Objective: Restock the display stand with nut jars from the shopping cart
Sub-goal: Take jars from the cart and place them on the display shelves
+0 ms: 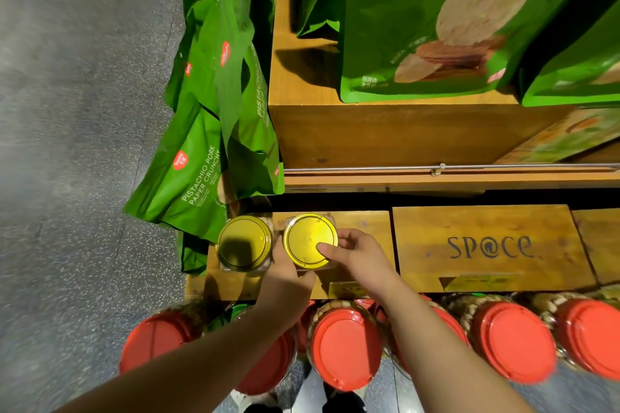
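2 hands grip my yellow-lidded jar (310,240): right hand (355,256) thumb on lid; left hand (285,278) fingers hidden beneath; neighbouring jar (244,242) half shadowed.

Both bare forearms reach forward, converging. The left hand (285,273) curls its fingers round the near left side of a jar (310,240). The right hand (355,258) grips its right side, thumb (327,249) lying on the lid.
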Available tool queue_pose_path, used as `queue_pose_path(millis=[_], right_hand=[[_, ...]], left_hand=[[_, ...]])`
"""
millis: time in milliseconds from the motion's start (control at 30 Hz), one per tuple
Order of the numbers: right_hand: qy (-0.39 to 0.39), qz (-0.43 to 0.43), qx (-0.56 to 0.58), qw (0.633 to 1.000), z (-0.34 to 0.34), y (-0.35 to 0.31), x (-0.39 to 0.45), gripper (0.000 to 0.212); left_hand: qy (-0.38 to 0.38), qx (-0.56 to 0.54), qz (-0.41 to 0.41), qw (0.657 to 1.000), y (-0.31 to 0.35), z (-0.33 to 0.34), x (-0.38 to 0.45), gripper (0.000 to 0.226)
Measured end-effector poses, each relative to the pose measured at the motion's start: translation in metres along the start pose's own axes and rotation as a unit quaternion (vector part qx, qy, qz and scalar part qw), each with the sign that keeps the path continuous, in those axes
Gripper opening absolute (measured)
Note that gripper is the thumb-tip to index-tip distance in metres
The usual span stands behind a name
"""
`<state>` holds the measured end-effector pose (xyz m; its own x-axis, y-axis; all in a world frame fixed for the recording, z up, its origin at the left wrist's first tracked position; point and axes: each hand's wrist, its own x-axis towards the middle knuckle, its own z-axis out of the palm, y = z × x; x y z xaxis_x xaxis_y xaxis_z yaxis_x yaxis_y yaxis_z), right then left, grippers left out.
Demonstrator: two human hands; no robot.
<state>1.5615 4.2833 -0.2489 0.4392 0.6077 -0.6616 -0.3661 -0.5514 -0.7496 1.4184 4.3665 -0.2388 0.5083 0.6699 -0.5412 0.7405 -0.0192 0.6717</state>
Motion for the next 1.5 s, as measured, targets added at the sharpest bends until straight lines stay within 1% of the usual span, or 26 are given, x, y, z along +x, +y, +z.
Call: queue_pose_path(millis=[100,333,467,500,533,567,600,633,733,833,900,1000,1100,1200,1333,1433,1500], right_hand=[[-0.001,-0.002,-0.008,1.0,0.002,0.0,-0.001,0.041],[0.012,-0.002,-0.032,0.999,0.006,0.001,-0.006,0.044],[0.03,0.001,-0.078,0.997,0.009,-0.004,-0.014,0.046],[0.04,0.0,-0.093,0.995,0.01,-0.006,-0.017,0.049],[0.054,0.002,-0.108,0.993,0.01,-0.007,-0.02,0.065],[0.066,0.005,-0.124,0.99,0.01,-0.008,-0.023,0.077],[0.075,0.009,-0.134,0.988,0.01,-0.01,-0.027,0.085],[0.082,0.006,-0.142,0.986,0.009,-0.013,-0.034,0.086],[0.093,0.007,-0.162,0.982,0.005,-0.022,-0.056,0.078],[0.108,-0.002,-0.169,0.98,0.001,-0.031,-0.083,0.071],[0.119,-0.011,-0.188,0.975,-0.002,-0.04,-0.105,0.068],[0.125,-0.03,-0.232,0.964,-0.006,-0.061,-0.141,0.068],[0.129,-0.053,-0.315,0.939,-0.009,-0.084,-0.184,0.065],[0.154,-0.059,-0.372,0.913,-0.007,-0.098,-0.236,0.064],[0.184,-0.053,-0.41,0.892,0.001,-0.096,-0.295,0.062],[0.217,-0.023,-0.413,0.884,0.004,-0.084,-0.34,0.064],[0.225,-0.005,-0.427,0.876,0.001,-0.078,-0.362,0.065]], left_hand=[[-0.001,0.002,-0.003,1.0,-0.001,-0.003,0.0,0.084],[-0.009,0.025,-0.056,0.998,0.012,-0.007,-0.006,0.089],[-0.013,0.032,-0.075,0.997,0.021,-0.012,-0.015,0.09],[-0.012,0.038,-0.08,0.996,0.022,-0.014,-0.018,0.09],[-0.011,0.041,-0.081,0.996,0.024,-0.017,-0.022,0.09],[-0.015,0.042,-0.077,0.996,0.025,-0.02,-0.026,0.09],[-0.022,0.04,-0.07,0.997,0.026,-0.022,-0.03,0.09],[-0.031,0.04,-0.06,0.997,0.029,-0.027,-0.037,0.087],[-0.037,0.064,-0.015,0.997,0.04,-0.039,-0.062,0.075],[-0.019,0.155,0.06,0.986,0.054,-0.056,-0.088,0.063],[-0.03,0.205,0.098,0.973,0.064,-0.069,-0.103,0.061],[-0.041,0.287,0.147,0.946,0.08,-0.087,-0.124,0.061],[-0.044,0.369,0.204,0.906,0.097,-0.103,-0.145,0.061],[-0.056,0.452,0.272,0.848,0.119,-0.117,-0.169,0.066],[-0.061,0.504,0.351,0.787,0.149,-0.132,-0.204,0.072],[-0.072,0.526,0.413,0.739,0.168,-0.133,-0.229,0.077],[-0.082,0.537,0.442,0.714,0.179,-0.13,-0.241,0.081]])
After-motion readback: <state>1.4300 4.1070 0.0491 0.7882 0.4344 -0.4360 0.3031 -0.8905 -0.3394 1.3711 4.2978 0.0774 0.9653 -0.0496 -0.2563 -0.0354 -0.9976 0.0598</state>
